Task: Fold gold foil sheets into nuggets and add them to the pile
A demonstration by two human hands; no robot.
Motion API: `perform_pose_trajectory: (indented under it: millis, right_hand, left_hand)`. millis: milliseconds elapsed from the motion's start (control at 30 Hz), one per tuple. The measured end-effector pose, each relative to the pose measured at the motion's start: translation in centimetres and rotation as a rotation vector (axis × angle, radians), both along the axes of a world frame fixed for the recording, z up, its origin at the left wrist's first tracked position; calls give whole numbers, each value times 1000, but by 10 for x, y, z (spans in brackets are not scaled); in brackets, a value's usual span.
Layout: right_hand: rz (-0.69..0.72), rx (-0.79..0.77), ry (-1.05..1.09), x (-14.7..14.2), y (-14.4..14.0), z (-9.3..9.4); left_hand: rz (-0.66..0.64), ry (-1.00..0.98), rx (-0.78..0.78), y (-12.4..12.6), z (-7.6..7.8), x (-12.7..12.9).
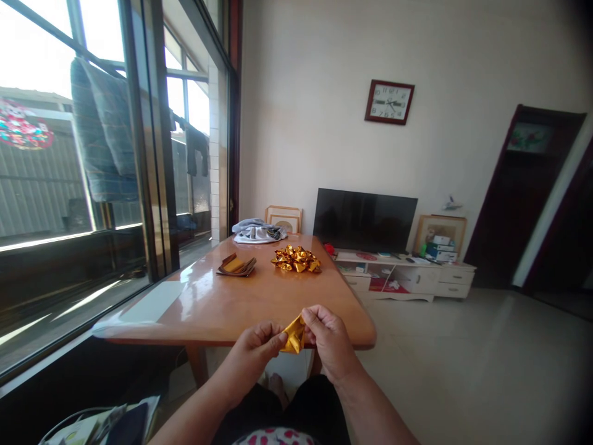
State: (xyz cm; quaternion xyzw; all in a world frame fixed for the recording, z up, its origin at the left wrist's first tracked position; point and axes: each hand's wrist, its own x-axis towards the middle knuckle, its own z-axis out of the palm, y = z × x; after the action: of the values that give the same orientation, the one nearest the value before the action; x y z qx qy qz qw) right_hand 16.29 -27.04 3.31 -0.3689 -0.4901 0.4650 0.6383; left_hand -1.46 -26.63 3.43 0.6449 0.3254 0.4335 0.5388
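the gold foil paper [294,337] sits between the two hands, just off the near edge of the tabletop [259,296] and above the person's lap. the left hand [257,349] pinches its left corner, fingers clenched on the sheet from the left; the right hand [327,340] grips the top right edge, fingers curled over it from above. both hands are equally close, each touching the paper. its long axis runs slanted, low at the left and high at the right. the sheet is thin, shiny and metallic, creased into a small angular folded shape.

further along the glossy orange-brown wooden tabletop lies a heap of folded gold pieces [296,258], crinkled and bright, and to its left a flat stack of gold sheets [236,266]. a grey and white cloth [258,231] lies bunched at the far end.
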Motion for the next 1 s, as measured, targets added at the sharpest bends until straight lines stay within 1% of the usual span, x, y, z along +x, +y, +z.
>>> perform_pose_trajectory:
  millis: [100, 200, 333, 433, 633, 800, 900, 1000]
  right_hand:
    - [-17, 4, -5, 0, 0, -3]
    - [-7, 19, -15, -1, 0, -7]
    - [-23, 27, -23, 0, 4, -14]
    - [-25, 10, -9, 3, 7, -17]
    - [46, 3, -108, 11, 4, -14]
    - [33, -7, -120, 13, 6, -17]
    - [55, -41, -125, 14, 6, -19]
    - [71, -59, -117, 15, 4, -18]
  left_hand:
    - [-25, -5, 0, 1, -2, -3]
    - [-65, -46, -34, -1, 0, -5]
    - [-64, -77, -98, -4, 3, -8]
    - [-55, -86, -121, -2, 1, -12]
    - [44, -91, -126, 6, -4, -18]
    - [98, -134, -119, 7, -2, -18]
    - [139, -82, -79, 9, -5, -18]
    - [202, -7, 16, 15, -10, -19]
